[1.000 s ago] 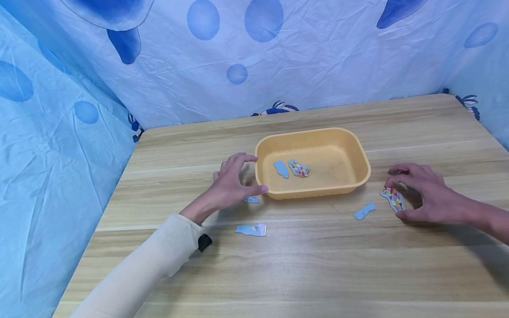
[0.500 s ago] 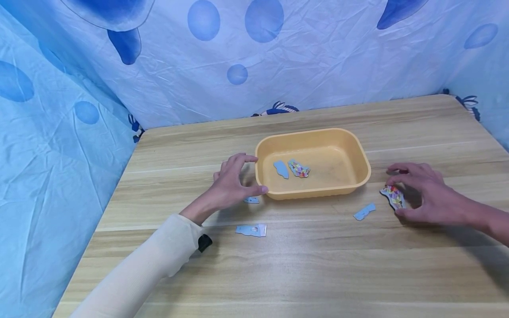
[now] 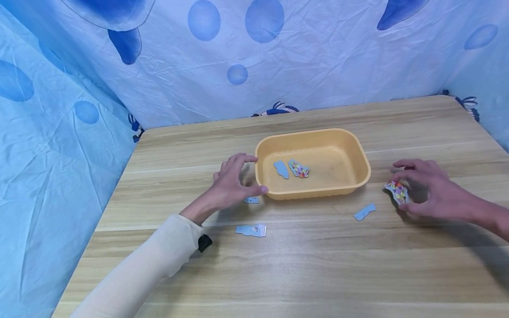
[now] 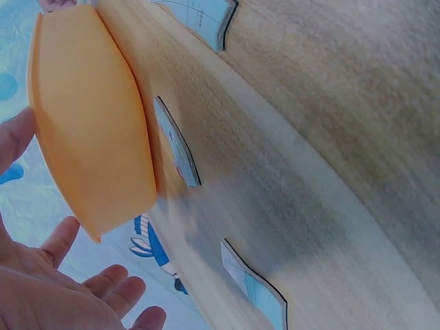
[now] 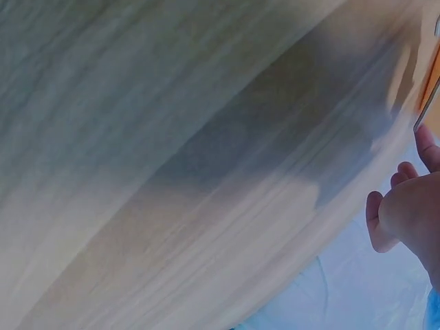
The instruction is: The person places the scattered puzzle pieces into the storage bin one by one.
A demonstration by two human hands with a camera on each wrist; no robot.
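Observation:
My left hand (image 3: 232,183) is at the left end of a yellow-orange plastic tray (image 3: 318,193), thumb and index fingertips touching its rim, fingers spread. In the left wrist view the other fingers (image 4: 124,295) stay off the tray (image 4: 89,117). Right of the tray, my right hand (image 3: 433,190) pinches a puzzle piece (image 3: 398,193) by its ends between thumb and fingers; the piece is multicoloured with a light blue edge, tilted over the table. The right wrist view catches only part of this hand (image 5: 412,199). Inside the tray lie a blue piece (image 3: 281,169) and a multicoloured piece (image 3: 299,168).
On the wooden table (image 3: 310,269) lie a light blue piece (image 3: 364,212) front right of the tray, another piece (image 3: 251,230) in front of it, and a third piece (image 3: 251,200) partly behind the left thumb. A blue patterned cloth (image 3: 167,84) hangs behind the table.
My right hand has lifted the multicoloured puzzle piece a little and shifted it slightly right and back. The left hand and the tray have stayed in place.

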